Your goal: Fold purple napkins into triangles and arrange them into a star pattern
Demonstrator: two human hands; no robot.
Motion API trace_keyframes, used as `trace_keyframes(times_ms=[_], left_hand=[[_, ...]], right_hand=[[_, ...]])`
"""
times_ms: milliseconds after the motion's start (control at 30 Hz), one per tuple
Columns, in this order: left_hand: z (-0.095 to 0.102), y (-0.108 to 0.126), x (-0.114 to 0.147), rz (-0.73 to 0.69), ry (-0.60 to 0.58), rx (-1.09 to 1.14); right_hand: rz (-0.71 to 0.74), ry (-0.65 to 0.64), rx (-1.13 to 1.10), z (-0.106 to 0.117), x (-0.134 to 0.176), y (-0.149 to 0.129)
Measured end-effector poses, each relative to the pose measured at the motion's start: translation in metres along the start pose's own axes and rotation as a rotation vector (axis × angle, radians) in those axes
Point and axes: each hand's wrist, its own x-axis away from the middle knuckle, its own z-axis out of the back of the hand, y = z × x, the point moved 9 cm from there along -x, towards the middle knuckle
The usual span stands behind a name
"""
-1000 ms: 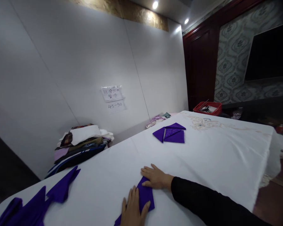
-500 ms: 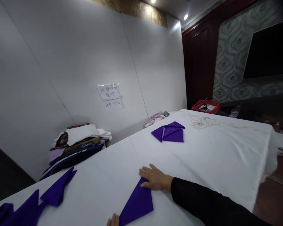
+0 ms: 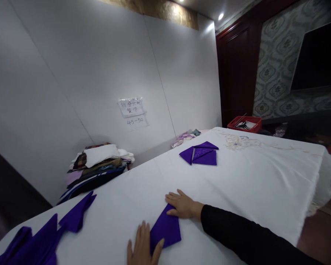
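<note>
Hands: two, both yours – the left hand [image 3: 142,246] nearer to you, the right hand [image 3: 180,204] farther out.
Left fingers: your four lie close together and point away from you along the napkin's left edge; your thumb stands wide of them, over the near part of the purple. Nothing is pinched.
Right fingers: yours are slightly spread, palm down over the far corner, with the thumb apart from the rest and lying on the purple. Nothing is pinched here either.
Napkin under your hands: one purple napkin [image 3: 167,228], flat on the white tablecloth [image 3: 237,195], between your two hands and touching both; its near left part is partly hidden by your left hand.
Finished-looking shape: one folded piece [image 3: 205,156], also purple, lying well beyond your right hand, with a triangular flap at its left end.
Loose purple: one bunch of cloth [image 3: 37,244] at the table's left side, well apart from your left hand; you cannot count its pieces from here.
Clothes: two piles – a tall stack [image 3: 99,165] by the wall on the left, a low heap [image 3: 184,139] farther along.
Basket: one red basket [image 3: 256,127], past the far end.
Wall papers: two, one above the other.
</note>
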Motion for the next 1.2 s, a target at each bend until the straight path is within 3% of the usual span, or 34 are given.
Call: trace_keyframes(times_ms=[133,333,600,700,900,1200], left_hand=[[-0.008,0.038,-0.007,-0.099,-0.097,-0.004],[-0.011,0.028,-0.012,-0.079,-0.15,0.093],[0.03,0.055,-0.053,-0.108,-0.09,0.099],[0.029,0.062,-0.065,-0.088,-0.108,0.11],[0.016,0.054,-0.08,-0.01,-0.208,0.273],[0.022,0.06,-0.071,-0.013,-0.192,0.262]], right_hand=[[-0.001,-0.006,-0.004,0.0,0.0,0.0],[0.017,0.022,0.009,0.0,0.001,0.0],[0.013,0.032,0.001,0.002,0.001,-0.003],[0.023,0.036,0.003,0.003,0.0,-0.003],[0.053,0.019,-0.001,0.004,-0.001,-0.004],[0.081,-0.02,-0.017,0.0,0.004,-0.002]])
